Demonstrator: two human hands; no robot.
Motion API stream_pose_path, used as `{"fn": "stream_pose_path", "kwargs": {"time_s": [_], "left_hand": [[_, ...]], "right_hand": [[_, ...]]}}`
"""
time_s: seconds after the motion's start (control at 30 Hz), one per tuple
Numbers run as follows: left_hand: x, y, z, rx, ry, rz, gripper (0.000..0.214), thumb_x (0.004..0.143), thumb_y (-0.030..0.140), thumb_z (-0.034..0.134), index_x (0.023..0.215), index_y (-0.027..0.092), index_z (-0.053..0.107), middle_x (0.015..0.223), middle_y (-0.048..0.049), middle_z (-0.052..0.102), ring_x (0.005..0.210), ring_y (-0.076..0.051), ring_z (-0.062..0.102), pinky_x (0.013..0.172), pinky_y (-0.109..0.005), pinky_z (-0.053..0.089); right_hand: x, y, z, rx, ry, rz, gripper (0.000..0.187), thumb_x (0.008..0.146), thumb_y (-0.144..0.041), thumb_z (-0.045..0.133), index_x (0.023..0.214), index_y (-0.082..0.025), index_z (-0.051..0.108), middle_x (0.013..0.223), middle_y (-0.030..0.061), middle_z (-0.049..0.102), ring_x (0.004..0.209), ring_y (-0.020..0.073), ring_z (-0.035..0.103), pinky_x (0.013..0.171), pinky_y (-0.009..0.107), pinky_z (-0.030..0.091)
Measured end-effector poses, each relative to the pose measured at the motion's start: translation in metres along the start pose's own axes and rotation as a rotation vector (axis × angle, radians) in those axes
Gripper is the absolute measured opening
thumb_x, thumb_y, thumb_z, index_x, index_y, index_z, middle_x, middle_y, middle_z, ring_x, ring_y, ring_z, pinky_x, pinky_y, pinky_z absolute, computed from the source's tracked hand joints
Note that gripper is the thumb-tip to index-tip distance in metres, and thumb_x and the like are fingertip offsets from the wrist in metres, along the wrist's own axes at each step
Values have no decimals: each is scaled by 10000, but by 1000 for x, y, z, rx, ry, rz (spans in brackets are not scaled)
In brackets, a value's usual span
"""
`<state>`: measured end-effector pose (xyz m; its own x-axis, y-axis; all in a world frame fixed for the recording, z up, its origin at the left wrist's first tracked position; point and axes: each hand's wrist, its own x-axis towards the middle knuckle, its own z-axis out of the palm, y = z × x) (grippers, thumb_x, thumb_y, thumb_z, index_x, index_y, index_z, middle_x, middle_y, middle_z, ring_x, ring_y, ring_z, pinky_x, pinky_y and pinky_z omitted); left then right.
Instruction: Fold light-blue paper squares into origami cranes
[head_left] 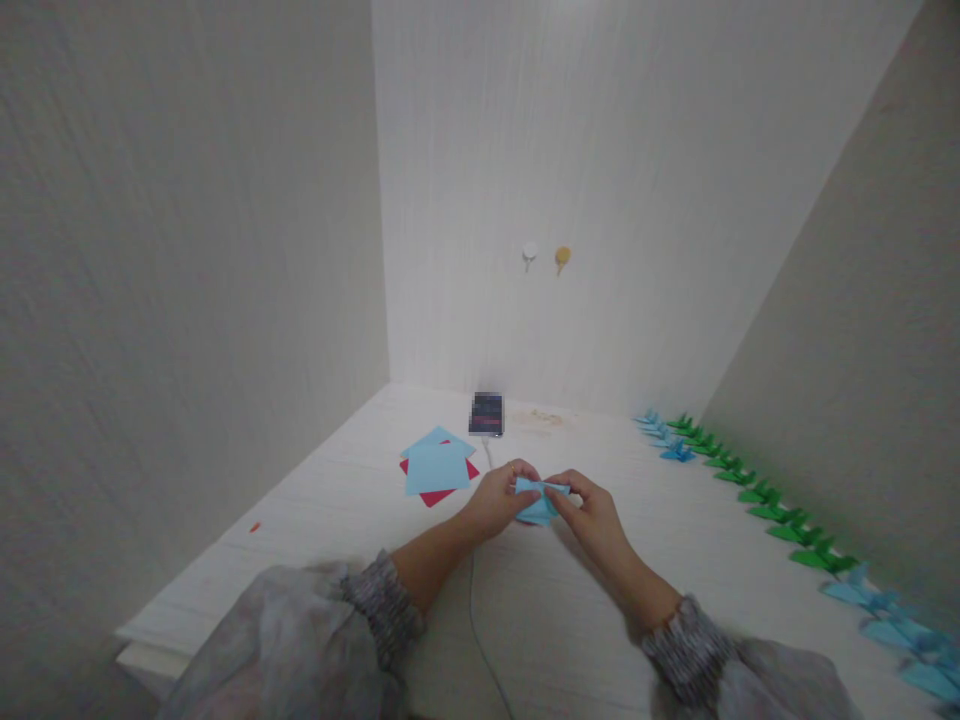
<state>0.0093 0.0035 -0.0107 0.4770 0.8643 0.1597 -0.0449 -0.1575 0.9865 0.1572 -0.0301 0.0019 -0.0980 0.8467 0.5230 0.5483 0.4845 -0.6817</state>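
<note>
A light blue piece of folded paper (538,511) is held between both hands, just above the white table. My left hand (498,498) pinches its left side, thumb on top and a ring on one finger. On the right side, my right hand (596,512) grips the paper with thumb and fingers. The thumbs lie close together over the paper's upper part. Behind and left of my hands, a small pile of square paper sheets (437,470), light blue over red, lies on the table.
A phone (487,414) leans at the back wall, its cable (480,640) running toward me under my left arm. Folded green paper cranes (780,515) and blue paper cranes (904,628) line the right edge. An orange scrap (255,527) lies left. Two hooks (562,257) hang on the wall.
</note>
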Motion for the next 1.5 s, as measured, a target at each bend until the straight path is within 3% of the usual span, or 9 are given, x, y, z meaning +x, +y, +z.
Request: {"fn": "stream_pose_path", "kwargs": {"time_s": [0.07, 0.3, 0.57, 0.8, 1.0, 1.1, 1.3, 1.5], "left_hand": [[1, -2, -1, 5, -19, -1, 288, 641, 334, 538, 839, 151, 440, 653, 15, 486, 504, -67, 447, 476, -198, 360], [0, 0, -3, 259, 133, 148, 189, 645, 301, 532, 734, 137, 510, 632, 20, 473, 512, -53, 362, 478, -172, 292], [0, 0, -2, 279, 75, 117, 207, 662, 300, 500, 783, 143, 560, 687, -2, 542, 564, -82, 432, 534, -196, 333], [3, -2, -4, 449, 151, 109, 192, 652, 281, 496, 757, 149, 589, 692, -11, 577, 637, -119, 482, 614, -232, 361], [3, -3, -5, 489, 179, 69, 194, 654, 283, 483, 743, 145, 587, 664, -9, 573, 616, -120, 481, 590, -231, 360], [2, -3, -4, 499, 195, 80, 200, 658, 297, 479, 744, 151, 586, 675, -11, 578, 623, -122, 485, 601, -234, 361], [1, -2, -3, 516, 172, 75, 214, 648, 309, 491, 754, 155, 594, 701, -19, 593, 644, -130, 497, 613, -239, 365], [1, 0, -1, 502, 142, 57, 237, 640, 318, 497, 762, 145, 603, 657, -15, 581, 583, -118, 477, 552, -225, 357]], "right_hand": [[0, -2, -1, 12, -7, -2, 174, 728, -272, 467, 745, -162, 601, 687, 34, 593, 670, 158, 533, 632, 268, 415], [0, -8, -1, 38, 16, -21, 185, 722, -310, 488, 754, -174, 610, 712, 41, 601, 687, 159, 544, 645, 275, 430], [0, -7, -6, 8, 20, -89, 192, 728, -321, 490, 758, -186, 624, 719, 44, 607, 692, 162, 556, 649, 285, 447], [0, -5, -7, -53, 8, -95, 206, 759, -300, 452, 787, -211, 635, 763, 46, 627, 733, 171, 567, 685, 307, 444], [-1, -5, -11, -101, 127, -116, 222, 777, -297, 420, 811, -197, 615, 771, 52, 615, 754, 171, 553, 701, 309, 429], [0, -6, -11, -128, 124, -102, 210, 767, -307, 434, 835, -188, 592, 783, 54, 599, 756, 168, 544, 690, 297, 426], [1, -3, -5, -240, 25, -169, 210, 766, -302, 435, 703, -184, 597, 683, 41, 589, 687, 162, 529, 650, 294, 399], [0, -5, -8, -324, 62, -164, 240, 777, -301, 421, 647, -179, 582, 622, 28, 570, 647, 154, 510, 640, 288, 369]]}}
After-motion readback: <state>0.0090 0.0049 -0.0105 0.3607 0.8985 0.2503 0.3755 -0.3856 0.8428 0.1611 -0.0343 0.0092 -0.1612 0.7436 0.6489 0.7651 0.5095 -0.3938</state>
